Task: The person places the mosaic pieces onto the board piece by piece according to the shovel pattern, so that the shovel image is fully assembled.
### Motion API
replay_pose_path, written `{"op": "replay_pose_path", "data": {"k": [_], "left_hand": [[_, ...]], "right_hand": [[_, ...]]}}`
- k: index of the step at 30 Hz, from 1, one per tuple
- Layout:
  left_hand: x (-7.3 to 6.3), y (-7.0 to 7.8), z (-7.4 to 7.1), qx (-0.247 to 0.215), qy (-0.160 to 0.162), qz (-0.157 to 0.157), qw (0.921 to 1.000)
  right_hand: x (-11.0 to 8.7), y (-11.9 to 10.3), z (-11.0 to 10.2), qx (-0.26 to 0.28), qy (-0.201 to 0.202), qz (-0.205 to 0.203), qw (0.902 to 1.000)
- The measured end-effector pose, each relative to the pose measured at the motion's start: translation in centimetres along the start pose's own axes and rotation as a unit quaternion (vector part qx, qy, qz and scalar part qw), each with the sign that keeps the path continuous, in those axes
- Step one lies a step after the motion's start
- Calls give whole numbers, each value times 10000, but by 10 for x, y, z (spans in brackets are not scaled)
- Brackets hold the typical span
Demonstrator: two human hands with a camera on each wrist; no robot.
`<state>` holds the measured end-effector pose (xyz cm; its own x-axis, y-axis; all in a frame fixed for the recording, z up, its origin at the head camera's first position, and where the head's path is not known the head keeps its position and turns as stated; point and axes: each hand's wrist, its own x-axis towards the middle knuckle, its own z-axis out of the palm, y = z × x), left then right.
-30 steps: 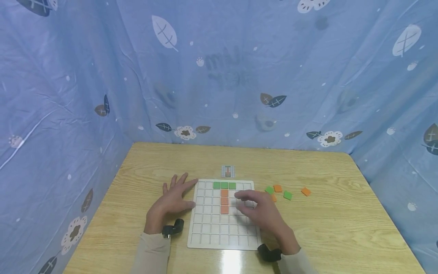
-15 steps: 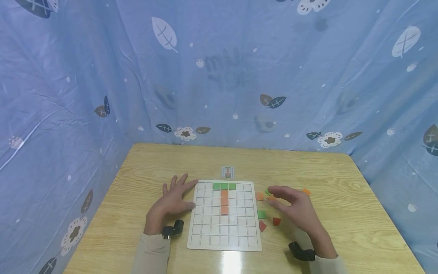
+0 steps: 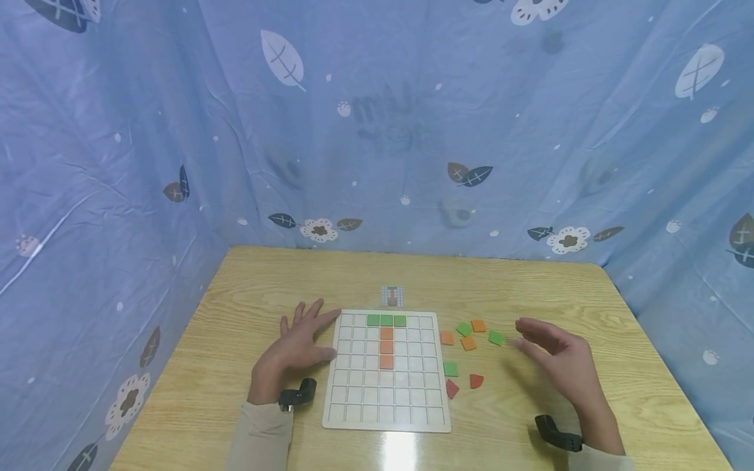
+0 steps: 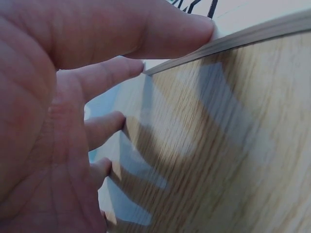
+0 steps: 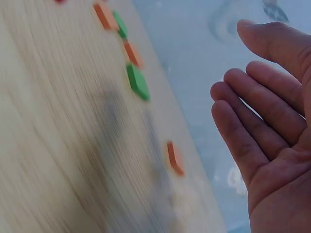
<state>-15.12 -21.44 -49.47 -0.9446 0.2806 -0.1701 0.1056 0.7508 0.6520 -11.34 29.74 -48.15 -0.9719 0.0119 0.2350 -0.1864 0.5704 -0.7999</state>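
Note:
A white grid board point(image 3: 356, 396) lies on the table. Three green square tiles point(image 3: 386, 320) form a row near its far edge, with an orange column point(image 3: 386, 347) running down from the middle one. The left hand point(image 3: 297, 343) has its fingers spread, thumb and index fingertip touching the board's left edge. Above the table, right of the loose tiles, hovers the right hand point(image 3: 565, 356), fingers gently bent and holding nothing. An orange tile point(image 5: 176, 158) nearest that hand shows in the right wrist view; the hand hides it from the head view.
Right of the board lie loose green tiles point(image 3: 496, 337), orange tiles point(image 3: 468, 343) and two red rounded-edge pieces point(image 3: 476, 381). A small picture card point(image 3: 392, 296) lies beyond the board. Blue patterned cloth point(image 3: 377, 163) hangs around the wooden table point(image 3: 283, 268).
The right hand has moved rightward from over the board, past the loose tiles, uncovering them and the red pieces. The left hand and the tiles on the board have stayed put.

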Motion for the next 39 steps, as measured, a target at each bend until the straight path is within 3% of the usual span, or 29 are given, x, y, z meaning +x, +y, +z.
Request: {"op": "replay_pose_path", "data": {"k": [10, 18, 23, 28, 39], "left_hand": [[0, 0, 0, 5, -9, 15, 10000], [0, -2, 0, -4, -6, 23, 10000], [0, -2, 1, 10, -1, 42, 10000], [1, -2, 1, 29, 0, 32, 10000], [1, -1, 1, 74, -40, 18, 10000]], "right_hand": [[3, 36, -28, 33, 461, 606, 9971], [4, 54, -34, 220, 491, 951, 9940], [7, 61, -30, 229, 449, 884, 9948], [11, 64, -25, -116, 289, 687, 9972], [17, 50, -12, -707, 236, 716, 9946]]}}
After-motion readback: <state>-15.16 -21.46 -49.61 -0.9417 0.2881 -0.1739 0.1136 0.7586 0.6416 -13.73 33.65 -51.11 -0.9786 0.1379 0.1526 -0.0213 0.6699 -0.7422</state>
